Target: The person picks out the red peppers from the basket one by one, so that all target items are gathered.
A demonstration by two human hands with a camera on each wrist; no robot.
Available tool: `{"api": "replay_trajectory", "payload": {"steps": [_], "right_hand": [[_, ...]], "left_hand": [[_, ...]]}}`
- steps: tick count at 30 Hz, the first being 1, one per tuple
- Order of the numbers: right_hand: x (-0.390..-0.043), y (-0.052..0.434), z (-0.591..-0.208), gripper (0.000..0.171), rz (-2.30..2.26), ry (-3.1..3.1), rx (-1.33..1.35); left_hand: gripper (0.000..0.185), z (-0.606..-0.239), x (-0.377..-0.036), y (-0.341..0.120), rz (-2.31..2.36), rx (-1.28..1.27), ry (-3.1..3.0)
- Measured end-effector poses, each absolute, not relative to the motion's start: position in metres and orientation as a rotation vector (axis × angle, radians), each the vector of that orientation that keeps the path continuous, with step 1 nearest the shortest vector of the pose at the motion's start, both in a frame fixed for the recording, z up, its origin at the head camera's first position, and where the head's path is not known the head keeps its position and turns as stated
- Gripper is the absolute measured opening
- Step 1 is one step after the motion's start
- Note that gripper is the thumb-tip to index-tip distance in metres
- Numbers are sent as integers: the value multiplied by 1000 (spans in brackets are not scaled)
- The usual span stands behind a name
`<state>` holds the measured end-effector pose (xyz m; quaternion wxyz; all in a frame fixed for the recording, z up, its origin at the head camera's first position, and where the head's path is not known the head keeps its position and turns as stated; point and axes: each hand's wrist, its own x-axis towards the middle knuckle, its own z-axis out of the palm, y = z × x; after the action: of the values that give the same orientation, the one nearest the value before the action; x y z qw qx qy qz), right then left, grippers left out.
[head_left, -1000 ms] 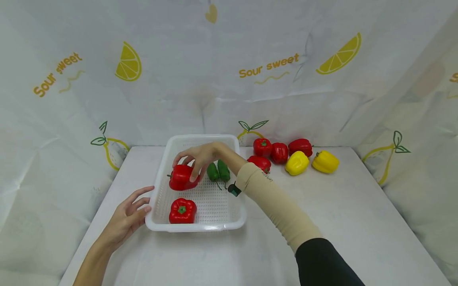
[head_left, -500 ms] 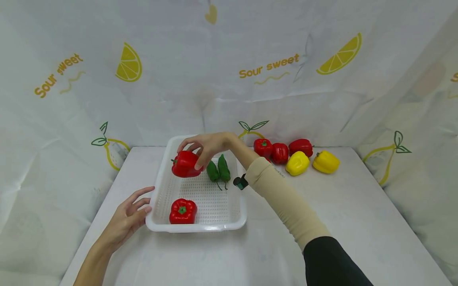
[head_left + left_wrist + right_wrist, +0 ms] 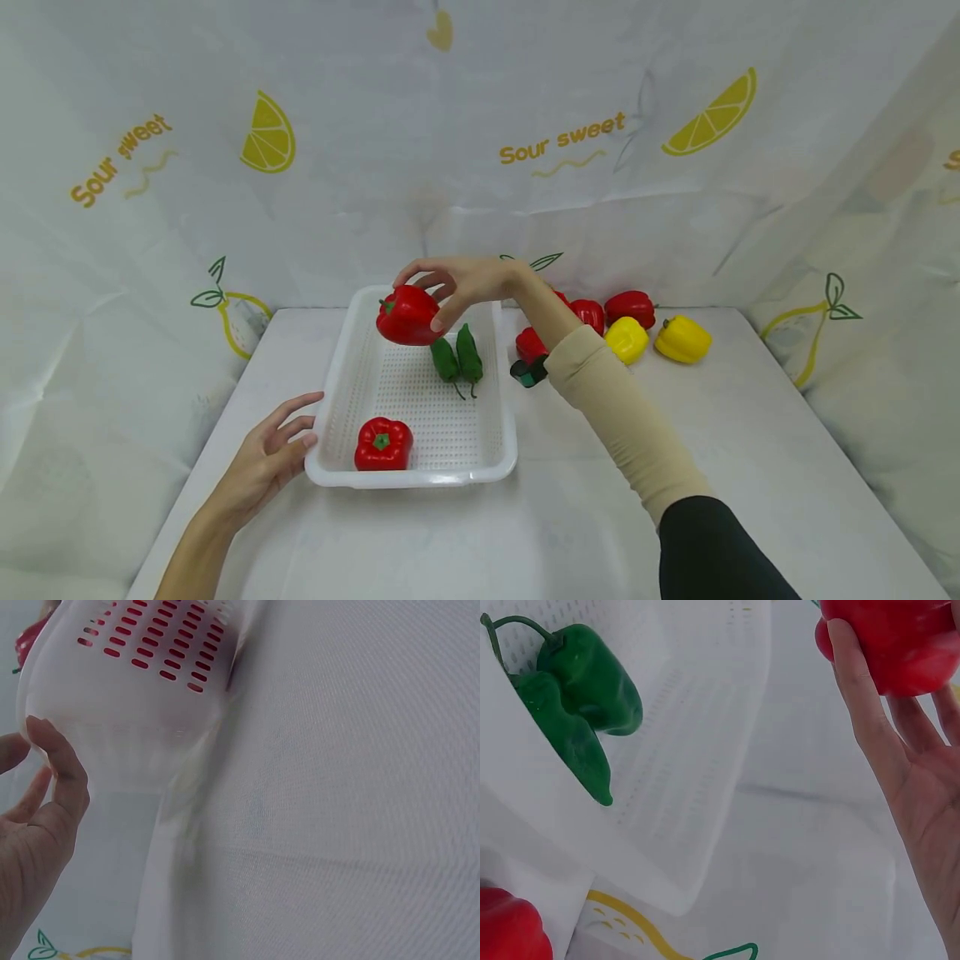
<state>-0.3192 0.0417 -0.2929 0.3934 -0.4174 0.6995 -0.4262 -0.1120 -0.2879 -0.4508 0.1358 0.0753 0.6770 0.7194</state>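
In the head view my right hand [image 3: 476, 282] holds a red bell pepper [image 3: 407, 317] between thumb and fingers, above the far part of a white perforated plastic basket [image 3: 412, 478]. The right wrist view shows the same pepper [image 3: 904, 649] at the fingertips, apart from the basket wall. My left hand [image 3: 262, 462] touches the basket's left rim with loosely bent fingers; the left wrist view shows fingertips [image 3: 41, 729] against that rim. Inside the basket, another red bell pepper [image 3: 383, 446] sits near the front. Two green peppers [image 3: 468, 354] lie side by side further back.
Right of the basket, several red bell peppers [image 3: 630, 308] and two yellow ones [image 3: 682, 339] lie at the back of the white table [image 3: 675, 433]. My right forearm partly covers some of them. A white printed sheet [image 3: 420, 183] hangs behind the table.
My right hand has lifted the red bell pepper from the basket, moving it upward, back and slightly right. The left hand and basket have stayed in place.
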Motion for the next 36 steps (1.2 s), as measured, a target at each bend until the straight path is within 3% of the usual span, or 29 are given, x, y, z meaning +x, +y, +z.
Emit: {"api": "replay_trajectory", "payload": {"steps": [20, 36], "right_hand": [[-308, 117, -262, 68, -1211, 1977, -1011], [-306, 183, -275, 70, -1215, 2119, -1011]], "left_hand": [[60, -450, -113, -286, 2074, 214, 1972], [59, -452, -112, -287, 2091, 217, 1939]]}}
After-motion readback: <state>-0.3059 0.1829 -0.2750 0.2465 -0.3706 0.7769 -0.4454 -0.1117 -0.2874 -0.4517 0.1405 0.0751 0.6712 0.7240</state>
